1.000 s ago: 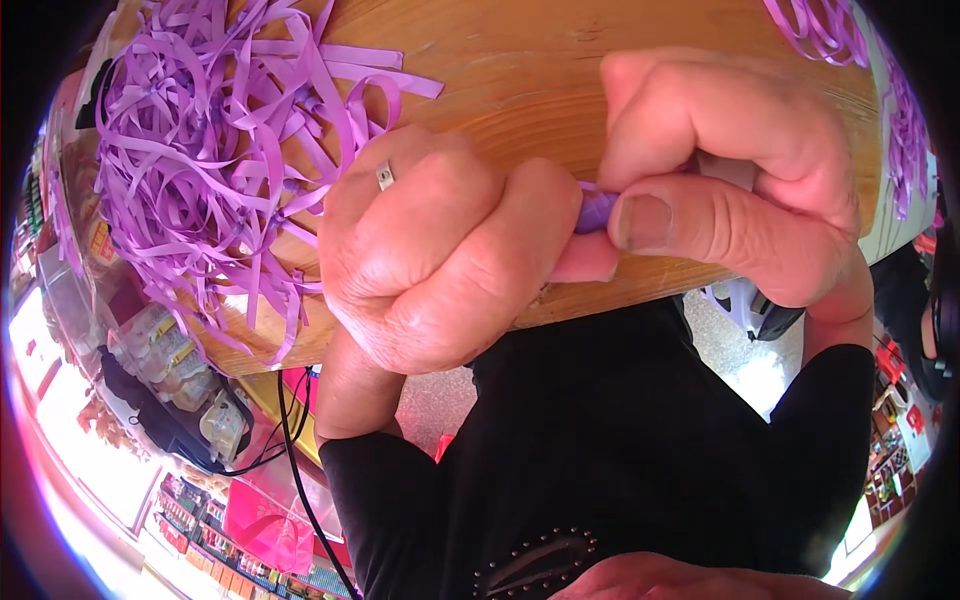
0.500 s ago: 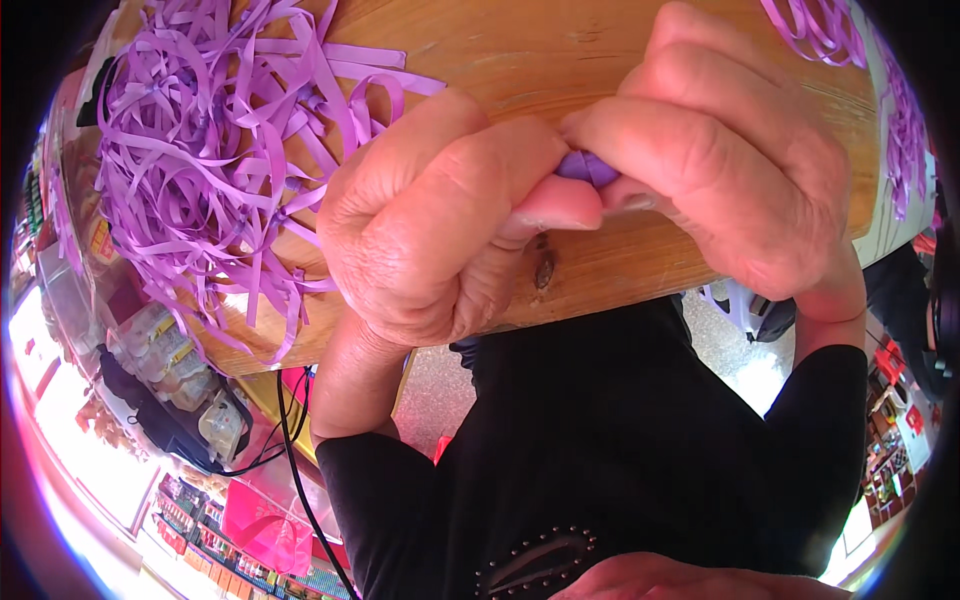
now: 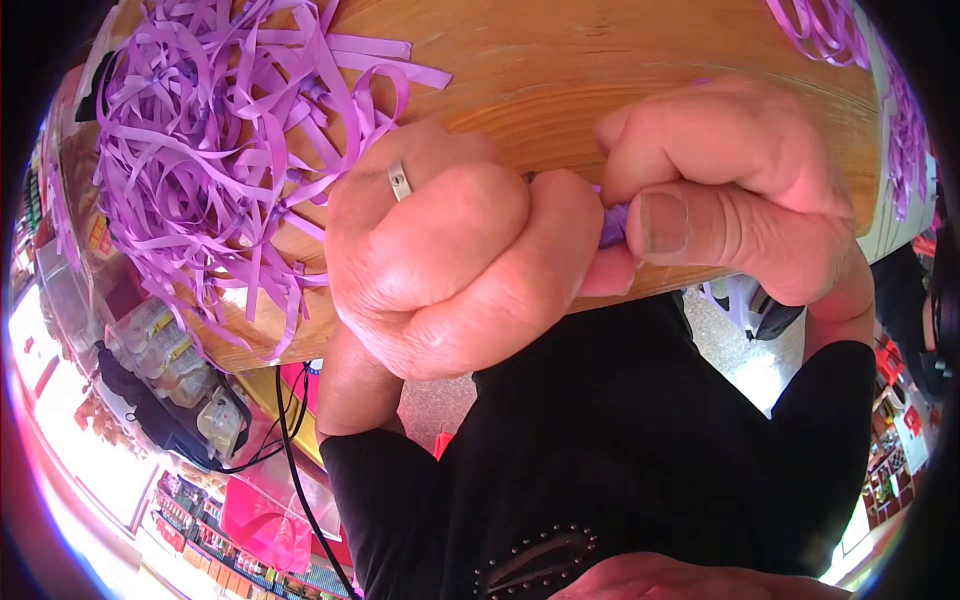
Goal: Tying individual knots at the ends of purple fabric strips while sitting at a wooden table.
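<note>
A small piece of purple ribbon (image 3: pixel 613 226), folded or knotted, shows between my two hands above the near edge of the wooden table. My left hand (image 3: pixel 460 255), with a ring on one finger, is closed on its left side, fingers curled under. My right hand (image 3: pixel 740 195) pinches its other side between thumb and forefinger. Most of the ribbon is hidden by my fingers. Left of my left hand lies a large tangled heap of purple ribbons (image 3: pixel 200 150), several with small knots.
The wooden table (image 3: pixel 520 60) lies under my hands. More purple ribbon loops (image 3: pixel 820 30) lie at its far right, and others hang at the right edge (image 3: pixel 903 140). Clear plastic bags (image 3: pixel 165 350) and a black cable (image 3: pixel 290 440) are at the left, below the table edge.
Both hands have come nearer to me and turned. My left hand has rolled over, showing its knuckles and ring; my right thumb now lies on top of the ribbon piece.
</note>
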Demonstrator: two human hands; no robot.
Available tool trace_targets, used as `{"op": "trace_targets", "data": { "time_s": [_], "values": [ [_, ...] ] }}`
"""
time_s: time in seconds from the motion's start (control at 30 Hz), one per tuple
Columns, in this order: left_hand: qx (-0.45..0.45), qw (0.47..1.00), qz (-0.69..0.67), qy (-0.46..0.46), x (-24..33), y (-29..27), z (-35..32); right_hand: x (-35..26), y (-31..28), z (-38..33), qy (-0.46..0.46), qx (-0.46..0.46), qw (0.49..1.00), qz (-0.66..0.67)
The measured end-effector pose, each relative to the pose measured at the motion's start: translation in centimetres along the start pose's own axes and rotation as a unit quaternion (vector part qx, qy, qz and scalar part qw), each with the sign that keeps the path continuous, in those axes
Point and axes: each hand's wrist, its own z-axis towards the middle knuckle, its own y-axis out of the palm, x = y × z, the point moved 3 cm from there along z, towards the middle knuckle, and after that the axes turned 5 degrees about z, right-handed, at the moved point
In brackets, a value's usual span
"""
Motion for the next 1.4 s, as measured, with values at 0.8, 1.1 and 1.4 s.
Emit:
{"op": "trace_targets", "data": {
  "time_s": [0.8, 1.1, 1.4],
  "values": [
    [-0.042, 0.998, -0.023, -0.048, -0.8, 0.4, 0.8, 0.9, -0.8, 0.6, -0.057, 0.052, 0.997, -0.02],
    [-0.04, 0.997, -0.035, -0.055, -1.0, 0.6, 1.1, -0.6, -1.5, 0.8, -0.277, 0.138, 0.937, -0.158],
    [-0.032, 0.996, -0.065, -0.054, -0.8, 0.6, 1.2, -0.3, -0.1, 0.7, -0.301, 0.096, 0.89, -0.329]
  ]
}}
